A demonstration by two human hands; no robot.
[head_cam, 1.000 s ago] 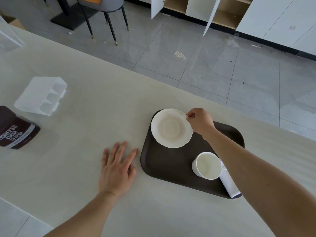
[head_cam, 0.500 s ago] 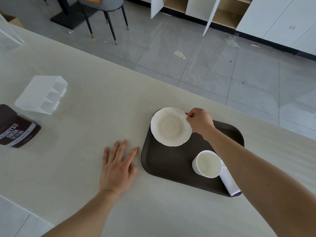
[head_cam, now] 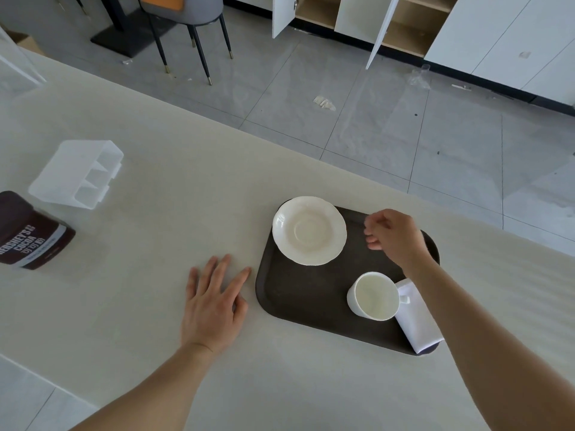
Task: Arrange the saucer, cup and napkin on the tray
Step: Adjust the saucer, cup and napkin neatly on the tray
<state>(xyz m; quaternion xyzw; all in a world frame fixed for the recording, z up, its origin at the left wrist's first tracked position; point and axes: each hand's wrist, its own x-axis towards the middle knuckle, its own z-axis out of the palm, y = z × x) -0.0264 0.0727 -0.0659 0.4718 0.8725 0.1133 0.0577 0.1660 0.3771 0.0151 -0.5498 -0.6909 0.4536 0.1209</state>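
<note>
A dark brown tray [head_cam: 305, 300] lies on the pale table. A white saucer [head_cam: 309, 230] rests on its far left corner, slightly over the rim. A white cup [head_cam: 374, 296] stands upright near the tray's front right, and a folded white napkin [head_cam: 416, 321] lies just right of it. My right hand [head_cam: 394, 236] hovers over the tray to the right of the saucer, apart from it, fingers loosely curled and holding nothing. My left hand [head_cam: 214, 301] lies flat on the table left of the tray, fingers spread.
A clear plastic divided holder [head_cam: 77, 174] lies on its side at the far left, with a brown cocoa tub [head_cam: 29, 233] in front of it. The table's far edge runs diagonally behind the tray; a chair [head_cam: 189, 14] and open cabinets stand beyond.
My right hand has let go of the saucer's rim and drawn back to the right. The saucer now rests on the tray. My left hand has stayed flat.
</note>
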